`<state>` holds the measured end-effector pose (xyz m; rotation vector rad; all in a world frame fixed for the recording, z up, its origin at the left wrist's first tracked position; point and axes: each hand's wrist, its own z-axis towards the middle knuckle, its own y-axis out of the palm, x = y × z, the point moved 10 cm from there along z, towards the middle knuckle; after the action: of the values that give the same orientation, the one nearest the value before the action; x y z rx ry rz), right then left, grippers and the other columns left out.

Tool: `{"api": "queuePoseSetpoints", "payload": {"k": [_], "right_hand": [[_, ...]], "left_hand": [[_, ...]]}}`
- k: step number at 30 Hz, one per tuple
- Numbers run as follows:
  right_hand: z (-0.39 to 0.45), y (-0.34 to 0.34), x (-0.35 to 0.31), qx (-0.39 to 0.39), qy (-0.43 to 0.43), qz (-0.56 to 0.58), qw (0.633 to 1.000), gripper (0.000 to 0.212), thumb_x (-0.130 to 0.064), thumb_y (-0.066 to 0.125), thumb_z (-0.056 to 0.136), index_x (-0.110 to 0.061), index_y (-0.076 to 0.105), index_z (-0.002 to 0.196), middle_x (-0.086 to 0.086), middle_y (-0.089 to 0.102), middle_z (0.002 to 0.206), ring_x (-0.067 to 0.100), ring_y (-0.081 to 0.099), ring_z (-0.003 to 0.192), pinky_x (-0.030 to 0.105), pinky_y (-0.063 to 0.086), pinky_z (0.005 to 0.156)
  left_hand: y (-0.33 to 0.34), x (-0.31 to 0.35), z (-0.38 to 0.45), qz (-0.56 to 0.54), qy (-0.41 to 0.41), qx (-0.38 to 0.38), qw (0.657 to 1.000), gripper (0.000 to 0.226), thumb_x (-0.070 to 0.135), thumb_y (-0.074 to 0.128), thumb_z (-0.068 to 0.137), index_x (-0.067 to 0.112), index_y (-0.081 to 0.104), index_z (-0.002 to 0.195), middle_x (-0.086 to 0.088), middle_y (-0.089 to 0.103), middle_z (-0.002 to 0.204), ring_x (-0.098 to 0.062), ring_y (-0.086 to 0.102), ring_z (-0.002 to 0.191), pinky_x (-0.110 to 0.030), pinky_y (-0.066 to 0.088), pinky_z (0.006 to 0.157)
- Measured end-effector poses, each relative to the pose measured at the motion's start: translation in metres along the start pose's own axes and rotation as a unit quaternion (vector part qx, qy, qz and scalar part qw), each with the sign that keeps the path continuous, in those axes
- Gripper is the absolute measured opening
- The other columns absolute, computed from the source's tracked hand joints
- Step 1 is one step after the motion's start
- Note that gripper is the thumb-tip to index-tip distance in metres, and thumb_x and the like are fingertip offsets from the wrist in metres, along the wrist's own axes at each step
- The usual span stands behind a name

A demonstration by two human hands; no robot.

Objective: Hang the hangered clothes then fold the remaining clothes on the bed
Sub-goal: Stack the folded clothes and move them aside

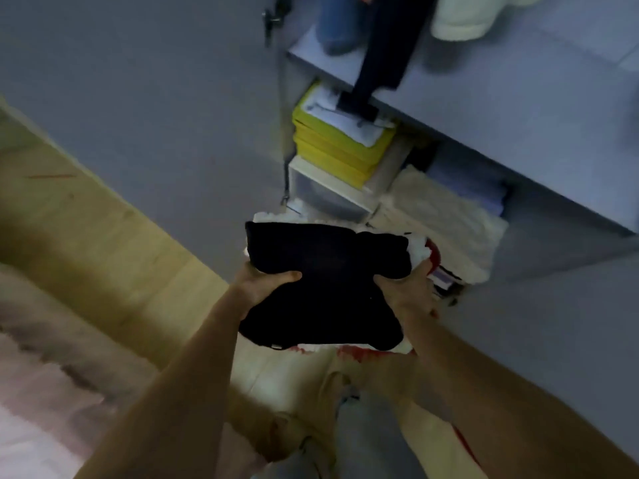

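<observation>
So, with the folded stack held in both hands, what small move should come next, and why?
Probably carry the stack forward and down toward the open wardrobe's lower compartment. The left hand and right hand grip its sides, and it hangs just short of that space.

Ahead, the lower wardrobe compartment is crowded: yellow boxes [340, 146] on a clear drawer unit [332, 193] fill its left, cream bedding [446, 219] its right. Bare wooden floor [114, 243] lies open to the left.
</observation>
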<state>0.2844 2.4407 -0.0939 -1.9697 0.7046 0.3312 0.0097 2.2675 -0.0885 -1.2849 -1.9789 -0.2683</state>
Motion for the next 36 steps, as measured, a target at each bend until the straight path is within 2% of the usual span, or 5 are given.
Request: {"api": "queuePoseSetpoints", "payload": {"k": [6, 17, 21, 26, 36], "right_hand": [[0.090, -0.061, 0.039, 0.081, 0.063, 0.063, 0.993, 0.113, -0.051, 0.076, 0.069, -0.023, 0.003, 0.151, 0.020, 0.039, 0.144, 0.040, 0.043, 0.129, 0.053, 0.036, 0.108], [0.218, -0.127, 0.088, 0.227, 0.106, 0.160, 0.955, 0.106, -0.053, 0.072, 0.062, -0.026, 0.014, 0.146, 0.018, 0.047, 0.133, 0.040, 0.046, 0.123, 0.054, 0.037, 0.106], [0.267, -0.121, 0.097, 0.244, 0.112, 0.167, 0.949, 0.104, -0.051, 0.073, 0.067, -0.025, 0.012, 0.147, 0.019, 0.049, 0.130, 0.041, 0.049, 0.120, 0.054, 0.039, 0.104], [0.339, -0.103, 0.122, 0.249, 0.080, 0.237, 0.936, 0.099, -0.058, 0.068, 0.059, -0.027, 0.021, 0.141, 0.015, 0.057, 0.120, 0.038, 0.058, 0.109, 0.050, 0.046, 0.099], [0.458, -0.136, 0.135, 0.332, -0.013, 0.294, 0.896, 0.089, -0.051, 0.073, 0.066, -0.017, 0.034, 0.138, 0.012, 0.063, 0.115, 0.035, 0.061, 0.106, 0.048, 0.050, 0.093]], "left_hand": [[0.110, 0.088, 0.073, 0.067, 0.062, -0.033, 0.995, 0.079, 0.034, 0.090, 0.062, 0.017, 0.052, 0.129, 0.007, 0.057, 0.105, -0.017, 0.055, 0.098, -0.031, 0.046, 0.087], [0.281, 0.183, 0.205, 0.144, 0.164, -0.129, 0.967, 0.095, 0.045, 0.092, 0.052, 0.018, 0.051, 0.133, -0.001, 0.062, 0.126, -0.022, 0.059, 0.115, -0.039, 0.046, 0.102], [0.321, 0.206, 0.248, 0.172, 0.219, -0.139, 0.951, 0.106, 0.067, 0.086, 0.039, 0.025, 0.051, 0.130, 0.002, 0.062, 0.126, -0.021, 0.058, 0.116, -0.040, 0.045, 0.104], [0.371, 0.217, 0.303, 0.170, 0.270, -0.156, 0.935, 0.080, 0.045, 0.086, 0.063, 0.021, 0.051, 0.131, 0.002, 0.063, 0.116, -0.017, 0.058, 0.109, -0.027, 0.042, 0.095], [0.446, 0.277, 0.368, 0.120, 0.364, -0.096, 0.919, 0.087, 0.062, 0.090, 0.035, 0.021, 0.064, 0.108, 0.000, 0.069, 0.104, -0.020, 0.067, 0.094, -0.036, 0.054, 0.092]]}}
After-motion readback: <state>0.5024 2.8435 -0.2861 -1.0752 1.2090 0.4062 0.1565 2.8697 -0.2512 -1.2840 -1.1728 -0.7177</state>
